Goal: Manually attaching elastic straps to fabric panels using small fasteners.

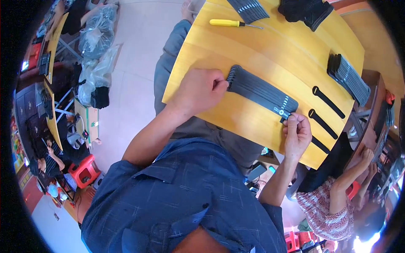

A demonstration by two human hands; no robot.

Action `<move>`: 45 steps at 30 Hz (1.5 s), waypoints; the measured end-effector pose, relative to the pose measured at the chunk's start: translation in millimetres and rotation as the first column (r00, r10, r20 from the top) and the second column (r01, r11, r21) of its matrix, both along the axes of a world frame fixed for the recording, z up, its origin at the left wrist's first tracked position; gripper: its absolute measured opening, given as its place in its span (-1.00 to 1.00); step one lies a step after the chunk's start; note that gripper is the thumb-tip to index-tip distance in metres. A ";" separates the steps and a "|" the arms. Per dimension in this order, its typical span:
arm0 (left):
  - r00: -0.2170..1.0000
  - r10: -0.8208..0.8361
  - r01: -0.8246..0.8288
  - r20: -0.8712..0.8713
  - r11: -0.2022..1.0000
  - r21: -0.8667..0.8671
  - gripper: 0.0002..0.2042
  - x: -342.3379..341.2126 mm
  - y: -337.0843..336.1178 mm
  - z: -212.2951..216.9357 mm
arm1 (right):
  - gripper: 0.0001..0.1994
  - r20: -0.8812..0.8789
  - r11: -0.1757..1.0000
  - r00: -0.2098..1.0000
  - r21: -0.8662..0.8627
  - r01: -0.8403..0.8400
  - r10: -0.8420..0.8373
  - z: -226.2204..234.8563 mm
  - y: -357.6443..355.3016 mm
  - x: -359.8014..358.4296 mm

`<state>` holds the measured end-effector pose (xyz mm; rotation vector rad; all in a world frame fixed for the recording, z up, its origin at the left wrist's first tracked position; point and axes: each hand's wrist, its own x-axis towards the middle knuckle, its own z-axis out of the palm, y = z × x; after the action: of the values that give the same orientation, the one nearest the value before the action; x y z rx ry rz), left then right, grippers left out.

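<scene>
A stack of black cable straps (261,90) lies overlapped in a row on the yellow tabletop, in front of me. My left hand (200,90) is closed, its thumb and finger pinching at the looped left end of the nearest strap. At the stack's right end, my right hand (297,133) pinches the tip of a strap near the table's front edge, beside a small white printed mark. Two single black straps, an upper one (329,102) and a lower one (323,124), lie apart to the right. A third strap (319,144) is partly hidden by my right hand.
A yellow-handled screwdriver (225,22) lies at the far left of the table (190,55). Further bundles of straps sit at the back (249,9) and right (349,78), near a black fabric heap (306,12). Another person (333,206) works at the right.
</scene>
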<state>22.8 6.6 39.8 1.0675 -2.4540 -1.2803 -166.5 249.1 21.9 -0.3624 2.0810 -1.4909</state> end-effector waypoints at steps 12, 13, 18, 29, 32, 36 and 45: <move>1.000 0.018 -0.018 0.015 1.000 0.007 -0.82 -0.2 -0.1 0.1 | -0.91 -0.023 0.999 1.000 0.036 0.019 -0.019 1.0 -3.5 0.3; 1.000 0.013 -0.013 0.007 1.000 -0.009 -0.82 0.2 -0.2 -0.6 | -0.91 -0.023 0.999 1.000 0.035 0.018 -0.018 0.3 -3.4 0.3; 1.000 -0.003 0.002 -0.005 0.999 -0.048 -0.82 -0.4 -0.4 -3.2 | -0.91 -0.041 0.999 0.999 0.047 0.020 -0.018 -0.9 -3.2 -0.9; 0.999 0.006 -0.004 0.040 0.999 -0.054 -0.82 -1.9 1.0 -4.3 | -0.93 -0.029 0.999 0.998 0.018 0.048 -0.047 -0.3 -5.9 0.8; 0.998 0.004 -0.003 0.061 1.000 -0.019 -0.83 -2.2 -0.3 2.8 | -0.93 -0.018 0.998 0.999 0.039 0.047 -0.046 0.0 -6.9 1.1; 0.999 0.003 -0.002 0.053 1.000 -0.028 -0.83 -1.3 0.0 -3.1 | -0.92 -0.060 0.998 0.997 0.037 0.045 -0.043 -0.5 -7.2 1.4; 1.000 0.013 -0.012 0.023 0.999 -0.039 -0.80 1.2 0.0 -5.7 | -0.91 -0.135 0.996 0.990 0.081 0.039 -0.028 -2.1 -10.1 3.1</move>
<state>24.0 6.6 34.1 1.0920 -2.4751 -1.2181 -163.4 239.0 19.8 -0.4073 2.2575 -1.4284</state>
